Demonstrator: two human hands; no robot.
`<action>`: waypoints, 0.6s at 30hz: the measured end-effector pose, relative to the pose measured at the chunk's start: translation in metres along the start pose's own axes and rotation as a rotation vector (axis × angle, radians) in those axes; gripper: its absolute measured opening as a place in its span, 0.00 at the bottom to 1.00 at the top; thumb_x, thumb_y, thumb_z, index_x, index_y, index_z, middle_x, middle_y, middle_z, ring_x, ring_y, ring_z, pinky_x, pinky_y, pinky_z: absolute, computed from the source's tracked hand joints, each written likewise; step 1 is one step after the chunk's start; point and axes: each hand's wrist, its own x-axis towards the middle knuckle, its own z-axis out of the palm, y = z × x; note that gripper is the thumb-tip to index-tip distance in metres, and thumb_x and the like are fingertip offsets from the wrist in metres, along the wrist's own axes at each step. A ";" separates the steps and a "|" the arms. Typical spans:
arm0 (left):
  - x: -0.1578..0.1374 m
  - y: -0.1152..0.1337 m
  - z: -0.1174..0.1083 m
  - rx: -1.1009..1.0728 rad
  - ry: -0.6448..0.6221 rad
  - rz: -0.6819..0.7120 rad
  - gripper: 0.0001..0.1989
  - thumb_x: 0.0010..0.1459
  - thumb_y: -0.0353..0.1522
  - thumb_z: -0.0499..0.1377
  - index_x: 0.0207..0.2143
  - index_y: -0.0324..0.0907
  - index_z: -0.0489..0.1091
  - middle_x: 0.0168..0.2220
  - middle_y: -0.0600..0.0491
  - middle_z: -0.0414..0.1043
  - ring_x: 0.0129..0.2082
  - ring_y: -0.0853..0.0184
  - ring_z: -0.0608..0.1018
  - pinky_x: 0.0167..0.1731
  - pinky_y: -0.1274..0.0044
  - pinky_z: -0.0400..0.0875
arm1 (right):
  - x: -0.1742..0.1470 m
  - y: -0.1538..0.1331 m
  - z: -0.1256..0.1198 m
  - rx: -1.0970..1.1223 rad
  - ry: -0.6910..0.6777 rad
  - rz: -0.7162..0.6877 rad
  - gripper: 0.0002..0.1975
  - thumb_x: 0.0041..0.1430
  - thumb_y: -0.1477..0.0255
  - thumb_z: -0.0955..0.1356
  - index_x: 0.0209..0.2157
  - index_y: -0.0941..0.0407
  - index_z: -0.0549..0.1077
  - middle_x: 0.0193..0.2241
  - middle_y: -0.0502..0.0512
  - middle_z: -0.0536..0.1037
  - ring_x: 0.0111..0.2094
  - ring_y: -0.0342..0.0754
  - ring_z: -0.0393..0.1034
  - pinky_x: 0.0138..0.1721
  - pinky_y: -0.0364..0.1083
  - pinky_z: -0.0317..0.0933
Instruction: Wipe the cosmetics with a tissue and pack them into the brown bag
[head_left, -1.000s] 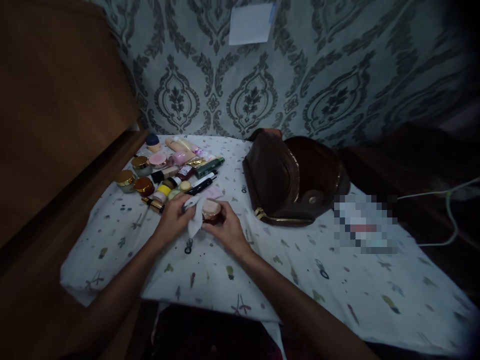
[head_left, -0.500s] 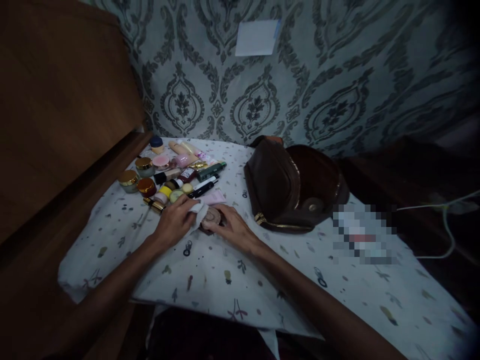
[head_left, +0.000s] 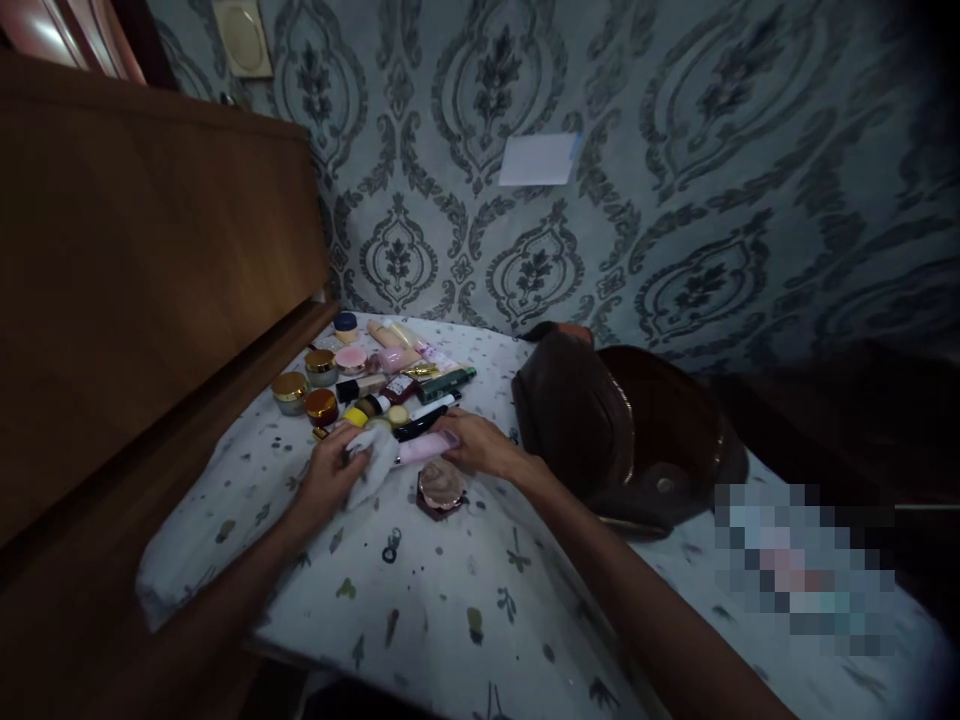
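Note:
My left hand (head_left: 334, 470) is closed on a crumpled white cloth or wipe (head_left: 375, 462), which hangs down to the tablecloth. The fingers of my right hand (head_left: 480, 445) grip one end of a pale pink tube (head_left: 426, 447). Its other end reaches toward the wipe; whether they touch I cannot tell. Just below the tube, a round brownish compact with a swirled lid (head_left: 441, 484) lies on the cloth. Behind my hands are a black pen-like cosmetic (head_left: 421, 425), a white pen-like one (head_left: 436, 404) and a small round cream-coloured pot (head_left: 397, 415).
Several gold-lidded jars (head_left: 290, 392), a dark green tube (head_left: 448, 384) and other cosmetics crowd the table's back left. An open brown leather bag (head_left: 570, 430) stands on the right. A wooden cabinet (head_left: 165, 230) borders the left side; patterned wallpaper (head_left: 457, 240) is behind.
My right hand has let go of the compact, now lying on the cloth, and has taken the pink tube, shifting it left. The wipe stays in my left hand. The view has tilted up.

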 end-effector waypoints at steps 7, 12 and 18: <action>-0.002 -0.005 0.006 -0.059 -0.018 -0.031 0.07 0.60 0.32 0.57 0.35 0.41 0.75 0.34 0.53 0.71 0.37 0.64 0.72 0.37 0.76 0.65 | -0.005 0.003 0.004 -0.031 0.024 -0.052 0.15 0.51 0.77 0.71 0.42 0.56 0.73 0.38 0.54 0.77 0.37 0.49 0.71 0.36 0.44 0.59; 0.001 -0.002 0.007 -0.269 0.092 -0.214 0.11 0.57 0.38 0.60 0.35 0.40 0.74 0.33 0.53 0.71 0.32 0.66 0.72 0.31 0.78 0.65 | -0.008 0.011 0.011 0.170 0.152 -0.012 0.16 0.46 0.78 0.69 0.39 0.56 0.73 0.33 0.50 0.76 0.31 0.45 0.68 0.33 0.42 0.58; 0.006 0.006 0.006 -0.484 0.165 -0.368 0.16 0.52 0.42 0.63 0.38 0.40 0.72 0.28 0.56 0.69 0.27 0.68 0.71 0.28 0.79 0.66 | 0.026 0.002 0.008 0.447 0.288 0.221 0.14 0.44 0.71 0.72 0.36 0.57 0.74 0.25 0.45 0.72 0.23 0.41 0.62 0.24 0.40 0.54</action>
